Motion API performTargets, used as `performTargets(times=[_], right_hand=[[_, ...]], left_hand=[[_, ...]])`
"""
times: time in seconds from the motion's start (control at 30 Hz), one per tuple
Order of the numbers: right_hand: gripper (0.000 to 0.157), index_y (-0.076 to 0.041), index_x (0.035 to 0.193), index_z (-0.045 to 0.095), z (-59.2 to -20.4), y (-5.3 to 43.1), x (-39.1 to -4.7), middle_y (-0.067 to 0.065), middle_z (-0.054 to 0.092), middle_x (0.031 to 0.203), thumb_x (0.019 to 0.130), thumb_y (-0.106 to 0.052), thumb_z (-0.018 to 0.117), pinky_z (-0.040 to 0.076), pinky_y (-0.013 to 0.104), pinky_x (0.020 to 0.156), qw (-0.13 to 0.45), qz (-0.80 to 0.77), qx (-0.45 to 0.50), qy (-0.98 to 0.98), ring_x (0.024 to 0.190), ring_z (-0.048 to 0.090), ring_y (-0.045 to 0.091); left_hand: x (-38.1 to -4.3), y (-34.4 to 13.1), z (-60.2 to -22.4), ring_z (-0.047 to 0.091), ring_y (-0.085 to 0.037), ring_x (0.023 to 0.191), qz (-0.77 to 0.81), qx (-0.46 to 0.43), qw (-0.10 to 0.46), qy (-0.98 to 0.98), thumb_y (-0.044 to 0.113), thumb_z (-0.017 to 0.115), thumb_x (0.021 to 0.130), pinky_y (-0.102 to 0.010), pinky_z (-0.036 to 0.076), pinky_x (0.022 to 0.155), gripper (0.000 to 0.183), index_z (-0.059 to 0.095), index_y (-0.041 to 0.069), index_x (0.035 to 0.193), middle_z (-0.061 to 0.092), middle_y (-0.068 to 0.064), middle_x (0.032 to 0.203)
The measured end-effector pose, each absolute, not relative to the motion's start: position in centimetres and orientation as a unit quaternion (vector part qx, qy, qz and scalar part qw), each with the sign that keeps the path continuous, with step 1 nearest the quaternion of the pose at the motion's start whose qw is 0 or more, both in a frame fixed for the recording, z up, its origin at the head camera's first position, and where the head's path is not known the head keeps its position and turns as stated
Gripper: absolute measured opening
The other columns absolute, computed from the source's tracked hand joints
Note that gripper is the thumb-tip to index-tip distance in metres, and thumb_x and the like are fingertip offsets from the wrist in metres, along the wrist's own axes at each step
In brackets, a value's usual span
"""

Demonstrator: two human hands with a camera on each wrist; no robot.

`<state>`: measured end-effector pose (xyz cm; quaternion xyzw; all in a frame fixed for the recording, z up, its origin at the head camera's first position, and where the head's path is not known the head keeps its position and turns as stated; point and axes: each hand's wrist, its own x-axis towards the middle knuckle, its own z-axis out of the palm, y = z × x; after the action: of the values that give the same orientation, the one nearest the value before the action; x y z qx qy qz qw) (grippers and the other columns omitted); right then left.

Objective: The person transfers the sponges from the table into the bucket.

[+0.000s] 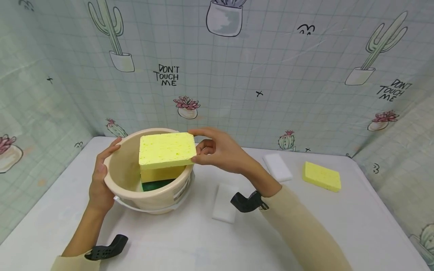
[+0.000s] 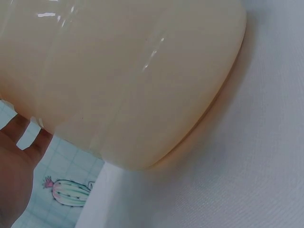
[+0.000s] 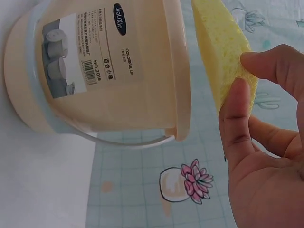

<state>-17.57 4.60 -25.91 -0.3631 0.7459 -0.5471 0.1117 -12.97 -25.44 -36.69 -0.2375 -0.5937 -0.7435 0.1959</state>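
In the head view a cream bucket (image 1: 123,180) stands at the left of the table. My left hand (image 1: 101,184) rests against its left outer side, fingers reaching along the wall just under the rim; in the left wrist view the fingers (image 2: 40,145) touch the wall. My right hand (image 1: 222,150) pinches a yellow sponge (image 1: 167,148) by its right end, between thumb and fingers, above the bucket's opening. Beneath it inside the bucket show another yellow sponge (image 1: 162,174) and a dark green piece (image 1: 157,184); the held sponge partly hides them.
Two white flat pads lie right of the bucket, a nearer pad (image 1: 224,203) and a farther pad (image 1: 278,167). A yellow sponge (image 1: 322,176) lies farther right on the white table (image 1: 352,226). The bucket's handle (image 1: 152,209) hangs down in front. A patterned curtain (image 1: 230,82) stands behind.
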Motion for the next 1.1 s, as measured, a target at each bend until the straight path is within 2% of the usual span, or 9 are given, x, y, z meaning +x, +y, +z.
performTargets(times=[0.1,0.33,0.7,1.1], right_hand=[[0.059,-0.010,0.127,0.046,-26.7,3.7,-18.6,0.004,0.048,0.108,0.073,-0.005,0.070,0.051,0.031,0.068,0.120,-0.548,-0.368,0.741,0.079,0.058,0.018],[0.060,-0.007,0.127,0.045,-26.8,1.9,-19.1,0.007,0.045,0.105,0.072,-0.004,0.070,0.051,0.028,0.067,0.124,-0.535,-0.362,0.753,0.078,0.058,0.016],[0.062,-0.004,0.126,0.047,-26.9,-0.3,-19.0,0.003,0.042,0.109,0.070,-0.006,0.073,0.050,0.020,0.059,0.069,-0.438,-0.359,0.822,0.070,0.056,0.009],[0.061,-0.003,0.125,0.048,-26.2,-1.3,-19.2,0.006,0.043,0.116,0.068,-0.010,0.070,0.047,0.015,0.055,0.042,-0.323,-0.348,0.879,0.066,0.053,0.008]], left_hand=[[-12.9,-25.5,-36.7,0.010,-0.024,0.132,-0.742,-0.234,0.197,-0.597,0.029,0.031,0.093,-0.026,0.022,0.103,0.047,0.034,0.003,0.133,0.013,-0.011,0.145],[-12.8,-25.5,-36.6,0.009,-0.024,0.132,-0.739,-0.227,0.198,-0.603,0.029,0.032,0.093,-0.025,0.021,0.103,0.048,0.034,0.004,0.133,0.013,-0.011,0.145],[-12.9,-25.5,-36.5,0.009,-0.024,0.132,-0.740,-0.236,0.199,-0.597,0.028,0.031,0.092,-0.027,0.018,0.104,0.048,0.033,0.003,0.133,0.012,-0.012,0.145],[-12.9,-25.4,-36.4,0.010,-0.024,0.132,-0.750,-0.227,0.194,-0.591,0.029,0.034,0.091,-0.026,0.023,0.102,0.049,0.034,0.003,0.132,0.013,-0.011,0.145]])
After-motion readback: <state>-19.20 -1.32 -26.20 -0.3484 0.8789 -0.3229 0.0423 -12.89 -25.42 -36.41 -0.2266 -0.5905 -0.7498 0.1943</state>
